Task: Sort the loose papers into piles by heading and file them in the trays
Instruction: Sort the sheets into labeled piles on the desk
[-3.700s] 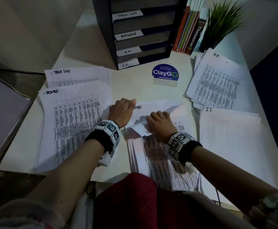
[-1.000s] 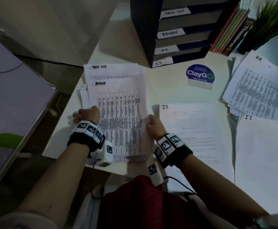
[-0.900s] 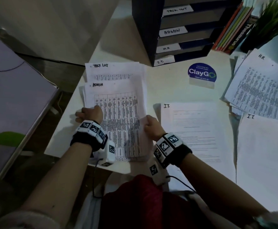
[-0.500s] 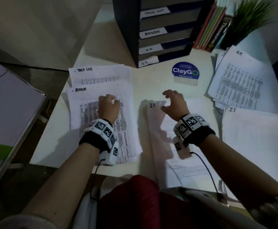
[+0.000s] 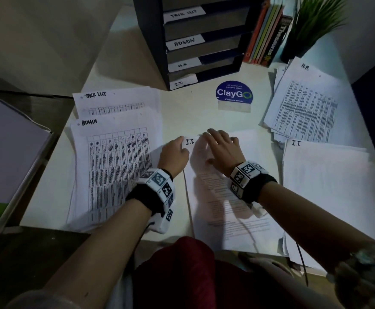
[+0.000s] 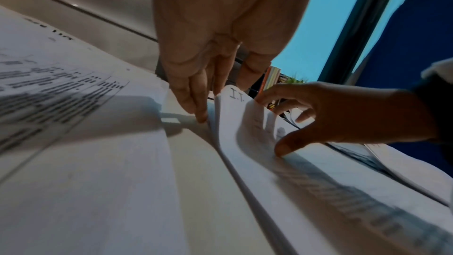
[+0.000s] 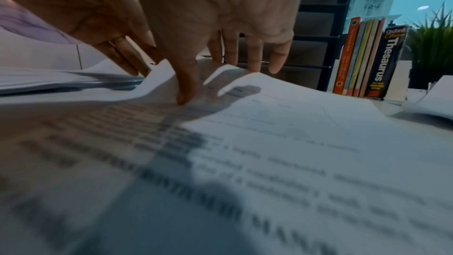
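While both hands work at its top edge, the loose I.T. sheet point(image 5: 222, 197) lies at the centre of the head view, between the ADMIN pile point(image 5: 115, 166) at centre left and the I.T. pile point(image 5: 329, 188) at right. The left hand point(image 5: 175, 155) sits at the sheet's upper-left corner, fingers straight and slipped under the lifted edge (the left wrist view shows the paper curling up there). The right hand point(image 5: 221, 150) spreads wide over the top of the page, thumb pressing down, fingertips point(image 7: 255, 65) at the raised far edge; neither hand has closed on the paper.

The sheet's long axis runs from the lower edge of the frame up toward the trays point(image 5: 204, 47) at upper centre, its heading at the far end. The matching pile lies to the right of the sheet, just beside it on the worktop point(image 5: 193, 112), so the right hand is the nearer for a sideways carry, which would likely need no turning since both headings point the same way.
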